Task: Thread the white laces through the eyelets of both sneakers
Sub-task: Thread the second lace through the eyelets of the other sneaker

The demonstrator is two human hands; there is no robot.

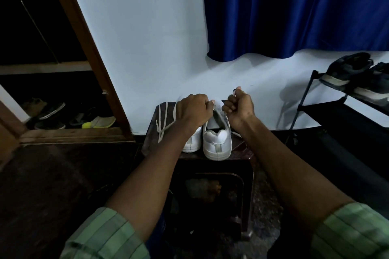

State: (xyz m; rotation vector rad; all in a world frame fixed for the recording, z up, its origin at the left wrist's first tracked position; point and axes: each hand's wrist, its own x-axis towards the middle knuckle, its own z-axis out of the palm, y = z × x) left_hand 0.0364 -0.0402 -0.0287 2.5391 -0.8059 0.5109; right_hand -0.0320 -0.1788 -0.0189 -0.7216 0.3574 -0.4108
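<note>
Two white sneakers sit side by side on a dark stool (242,153), heels toward the camera. The right sneaker (216,139) is in full view; the left sneaker (192,142) is mostly hidden under the left forearm.

A loose white lace (165,120) lies draped on the stool top just left of the left sneaker, not threaded, by the look of it.

Left hand (194,111) is over the sneakers' front, fingers curled and pinched at smth white near the right sneaker's tongue; can't tell if that is lace or tongue. Right hand (240,107) is just right of the right sneaker's front, raised, fingers curled tight w/ thumb up, prob pinching a lace end; a thin strand trails down beside that sneaker, approx at the stool's right edge.

Handling, judged: lace is light, limp, flat, w/ no stiffness except the tip, so grip right at the tip to poke eyelets. Sneakers are light and will slide on the stool, so steady one at the eyelet row w/ the other hand.
</note>
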